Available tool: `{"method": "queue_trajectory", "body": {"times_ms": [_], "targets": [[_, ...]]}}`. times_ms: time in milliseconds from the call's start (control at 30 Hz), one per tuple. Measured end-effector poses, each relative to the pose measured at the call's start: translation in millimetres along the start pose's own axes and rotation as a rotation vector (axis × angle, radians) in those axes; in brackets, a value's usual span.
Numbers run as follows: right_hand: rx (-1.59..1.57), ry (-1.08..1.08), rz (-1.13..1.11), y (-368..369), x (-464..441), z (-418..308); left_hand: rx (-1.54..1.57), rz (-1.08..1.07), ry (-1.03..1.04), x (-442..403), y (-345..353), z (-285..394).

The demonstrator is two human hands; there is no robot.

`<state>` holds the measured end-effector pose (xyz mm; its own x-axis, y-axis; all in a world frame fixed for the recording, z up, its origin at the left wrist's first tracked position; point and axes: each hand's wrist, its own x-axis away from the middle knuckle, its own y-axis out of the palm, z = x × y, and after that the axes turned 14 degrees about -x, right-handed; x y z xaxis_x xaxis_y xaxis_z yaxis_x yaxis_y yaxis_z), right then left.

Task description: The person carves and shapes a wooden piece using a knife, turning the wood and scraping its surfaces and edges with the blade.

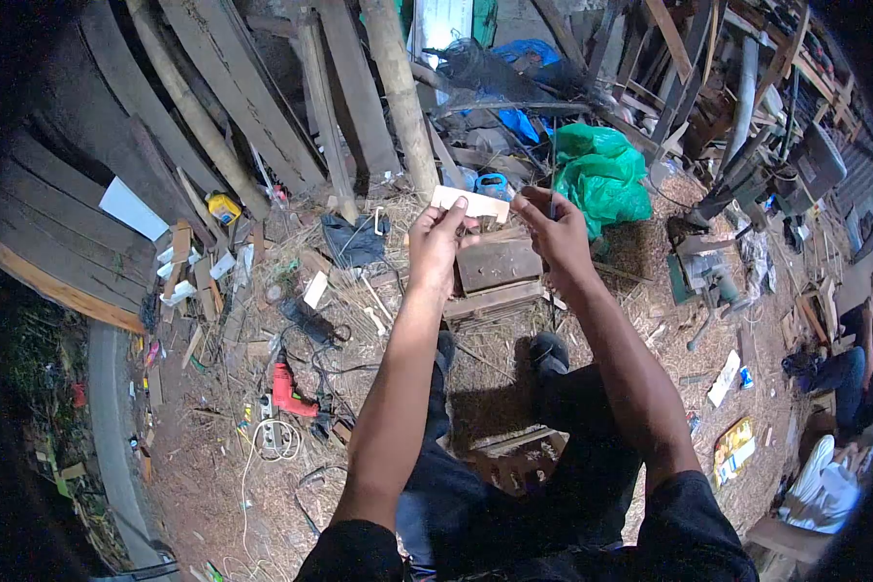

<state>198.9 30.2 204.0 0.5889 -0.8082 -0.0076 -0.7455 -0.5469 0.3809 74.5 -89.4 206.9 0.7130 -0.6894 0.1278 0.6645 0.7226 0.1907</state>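
My left hand [438, 241] pinches a small, flat, pale wooden piece [472, 206] between thumb and fingers, holding it up in front of me. The piece has a notched lower edge. Close to its right end is my right hand [561, 235], its fingers closed around a thin, upright rod-like tool [555, 160]. What kind of tool it is I cannot make out. Below the hands stands a low wooden block or bench [500, 264], partly covered by them.
A red power drill [291, 388] lies at left beside a power strip [270, 412] with a coiled white cable. A green plastic bag [603, 179] sits beyond my right hand. Planks [238, 87] lean at the back left. Another person's leg [839, 378] shows at far right.
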Motion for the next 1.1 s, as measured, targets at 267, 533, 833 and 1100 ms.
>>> {"method": "queue_trajectory", "body": {"times_ms": [267, 533, 833, 1100], "targets": [[0.635, -0.3, 0.071, -65.9, -39.3, 81.4, -0.235, 0.006, -0.074, -39.2, -14.2, -42.7], [1.179, 0.046, -0.227, -88.1, -46.8, 135.7, -0.473, 0.007, -0.276, -80.2, -33.6, -148.6], [1.145, -0.004, -0.137, -89.2, -68.7, 182.0, -0.706, -0.164, -0.295, -114.9, -40.1, -163.9], [1.103, -0.02, -0.149, -70.9, -66.8, 224.1, -0.656, -0.051, -0.269, -116.0, -87.6, -215.1]]}}
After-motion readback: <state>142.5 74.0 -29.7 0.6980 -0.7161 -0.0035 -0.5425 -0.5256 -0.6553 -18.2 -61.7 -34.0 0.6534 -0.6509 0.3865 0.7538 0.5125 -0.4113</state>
